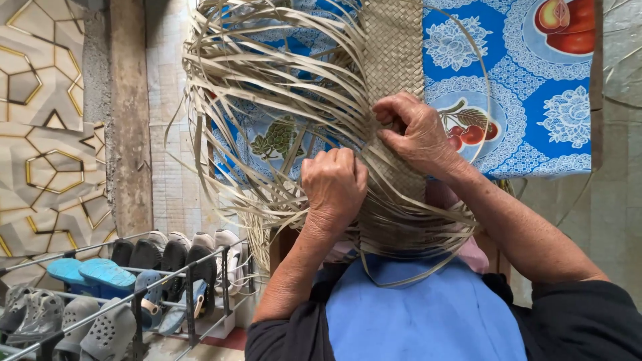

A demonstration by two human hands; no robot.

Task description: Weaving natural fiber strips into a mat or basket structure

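Note:
A half-woven mat of pale dried leaf strips (393, 60) hangs upright in front of me, its finished plaited band running up the middle. Long loose strips (267, 100) curl away from it to the left and loop below. My left hand (333, 186) is closed around a bunch of those loose strips just left of the woven band. My right hand (414, 130) pinches strips at the band's edge, fingers bent inward. Both forearms rise from dark sleeves over a blue garment (421, 314).
A blue patterned cloth with fruit prints (542, 87) hangs behind the weaving. A metal shoe rack (134, 294) holding several sandals and shoes stands at the lower left. A wall with geometric tiles (47, 134) and a wooden post (130, 120) are at the left.

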